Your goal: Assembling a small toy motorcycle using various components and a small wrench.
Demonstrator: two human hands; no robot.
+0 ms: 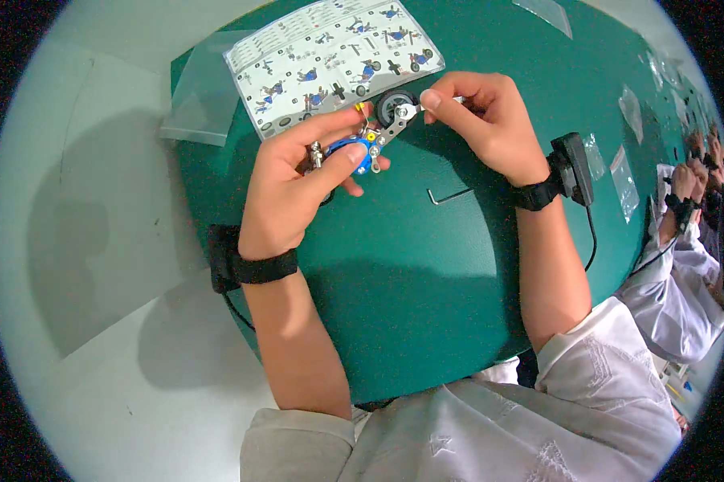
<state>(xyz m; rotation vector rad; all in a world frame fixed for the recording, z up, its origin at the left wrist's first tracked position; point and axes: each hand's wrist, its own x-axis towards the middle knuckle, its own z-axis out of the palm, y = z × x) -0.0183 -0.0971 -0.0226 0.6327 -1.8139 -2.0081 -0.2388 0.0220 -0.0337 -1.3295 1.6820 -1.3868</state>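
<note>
My left hand [297, 177] is closed around a partly built model motorcycle [362, 154] with a blue body, perforated metal strips and small yellow parts. One black wheel [388, 106] sits at the model's far end, between two metal strips. Beside that wheel, the thumb and forefinger of my right hand [482, 120] pinch a small silver piece [419, 108] at the axle. Its exact kind is hidden by my fingertips. On the table below the model lies an L-shaped hex key [450, 196], touched by neither hand.
A printed instruction sheet [297, 60] lies beyond my hands on the green table [426, 297]. Clear plastic bags rest at its left [197, 116] and along the table's right side [624, 183]. Black straps with cabled devices circle both wrists. Another person's hands [687, 181] are at far right.
</note>
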